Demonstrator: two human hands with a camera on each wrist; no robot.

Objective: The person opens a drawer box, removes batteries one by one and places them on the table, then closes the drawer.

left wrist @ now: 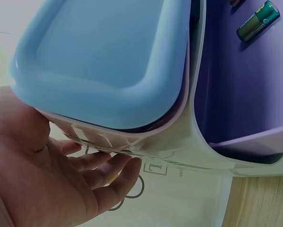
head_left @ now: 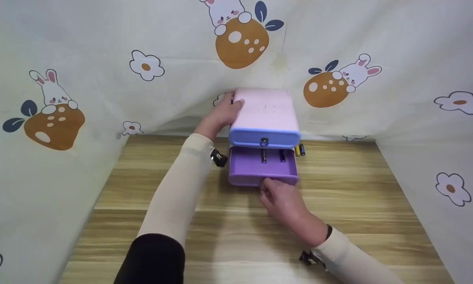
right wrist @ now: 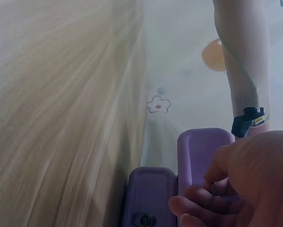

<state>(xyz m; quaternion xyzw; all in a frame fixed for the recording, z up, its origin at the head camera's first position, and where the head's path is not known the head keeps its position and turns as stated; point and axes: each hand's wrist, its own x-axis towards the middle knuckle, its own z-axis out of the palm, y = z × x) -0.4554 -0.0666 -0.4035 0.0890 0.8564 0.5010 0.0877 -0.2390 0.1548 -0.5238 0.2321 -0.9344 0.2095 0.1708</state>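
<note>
A small drawer box (head_left: 266, 106) with a pink top stands against the back wall. Its blue upper drawer (head_left: 244, 138) is closed and has a ring pull (head_left: 264, 141). Below that, a purple drawer (head_left: 246, 180) is pulled out, with a battery (head_left: 264, 156) and a second dark battery (head_left: 282, 156) inside. My right hand (head_left: 285, 201) pinches the purple drawer's ring pull, mostly hidden by the fingers. Along the box's left side lie the relaxed fingers of my left hand (head_left: 225, 110), the thumb on the top edge. The left wrist view shows the green battery (left wrist: 258, 21) in the drawer.
Beside the box on the right, a yellow battery (head_left: 297, 150) and a dark blue battery (head_left: 302, 150) lie on the wooden table (head_left: 339, 189). Another purple drawer front (right wrist: 151, 194) with a ring shows low in the right wrist view. Printed cloth (head_left: 102, 31) surrounds the table.
</note>
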